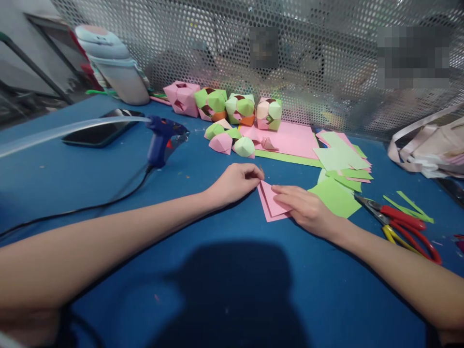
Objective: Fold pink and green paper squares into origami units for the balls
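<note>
A folded pink paper square (271, 202) lies on the blue table (232, 270) in front of me. My left hand (236, 182) is curled, its fingertips pinching the paper's top corner. My right hand (306, 208) lies flat on the paper's right side with fingers stretched out and pressing it down. Green paper squares (335, 195) lie just right of my right hand.
Several pink and green folded paper cubes (217, 102) line the perforated metal screen at the back, with smaller folded pieces (232, 141) and pink and green sheets (290, 140) in front. A blue glue gun (161, 140), a phone (99, 129), red and yellow scissors (402, 224), green strips and ribbon lie around.
</note>
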The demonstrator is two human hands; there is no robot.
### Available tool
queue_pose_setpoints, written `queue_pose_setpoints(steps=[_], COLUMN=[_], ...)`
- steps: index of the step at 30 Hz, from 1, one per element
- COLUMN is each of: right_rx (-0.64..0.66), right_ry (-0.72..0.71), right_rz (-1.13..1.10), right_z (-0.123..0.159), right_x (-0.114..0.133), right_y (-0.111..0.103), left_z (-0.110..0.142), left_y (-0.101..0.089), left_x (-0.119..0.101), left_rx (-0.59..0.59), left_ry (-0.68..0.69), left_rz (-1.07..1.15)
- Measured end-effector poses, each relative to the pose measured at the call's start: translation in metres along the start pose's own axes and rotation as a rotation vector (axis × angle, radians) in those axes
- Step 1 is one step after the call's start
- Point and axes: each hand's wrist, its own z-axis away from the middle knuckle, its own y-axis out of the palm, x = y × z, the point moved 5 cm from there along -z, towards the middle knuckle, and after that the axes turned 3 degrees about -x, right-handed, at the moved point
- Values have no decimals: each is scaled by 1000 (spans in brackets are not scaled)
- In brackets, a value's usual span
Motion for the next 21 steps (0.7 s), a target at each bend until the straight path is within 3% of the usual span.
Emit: queue_pose_setpoints(steps=[21], right_rx=[70], right_ry=[-27], right_rz=[44], right_z=[1], right_x=[1], right_y=[0], left_z=[0], left_y=[-5], left_x=[-6], left_rx=[0], left_ry=[-19], left_rz=[-106])
